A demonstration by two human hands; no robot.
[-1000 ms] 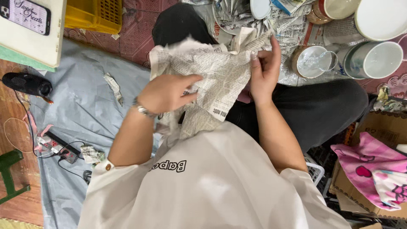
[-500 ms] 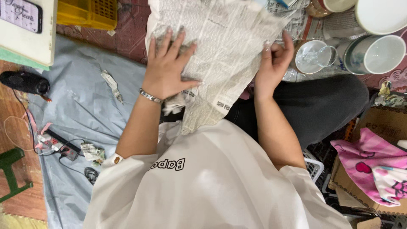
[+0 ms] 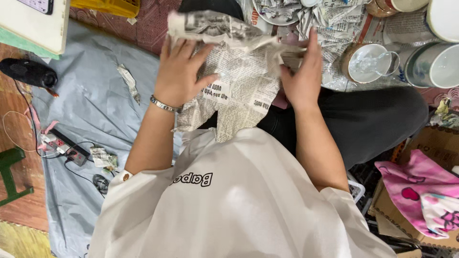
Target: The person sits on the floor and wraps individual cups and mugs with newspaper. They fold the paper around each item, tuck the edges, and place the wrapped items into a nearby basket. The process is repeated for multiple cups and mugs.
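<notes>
Crumpled newsprint fills the middle of the view: a newspaper bundle (image 3: 239,71), creased and bulging, held over the lap between both hands. What it wraps is hidden by the paper. The left hand (image 3: 179,71) lies flat on the bundle's left side, fingers spread and pressing the sheet down, a metal bracelet (image 3: 163,104) at the wrist. The right hand (image 3: 301,76) clasps the bundle's right edge, fingers straight and pointing up, thumb tucked against a folded corner. A loose flap of the sheet hangs below the hands onto the white shirt (image 3: 229,200).

Left of the grip, a grey tarp (image 3: 91,110) covers the floor, smooth but wrinkled, with paper scraps (image 3: 128,81) on it. Further left lie a black speaker (image 3: 28,72) (rounded, matte) and a power strip (image 3: 62,145) with cords. A yellow crate (image 3: 107,5) shows at the top edge.

Right of the grip, more newspaper is spread on the floor, and on it stands a glass cup (image 3: 373,62) on a white saucer. Beyond that is a pale bowl (image 3: 437,64), round and glossy, and a white dish (image 3: 443,16) at the corner. Lower right, a cardboard box (image 3: 428,143) holds pink cloth (image 3: 423,188), soft and patterned. The dark trouser leg (image 3: 363,122) crosses under the right forearm.
</notes>
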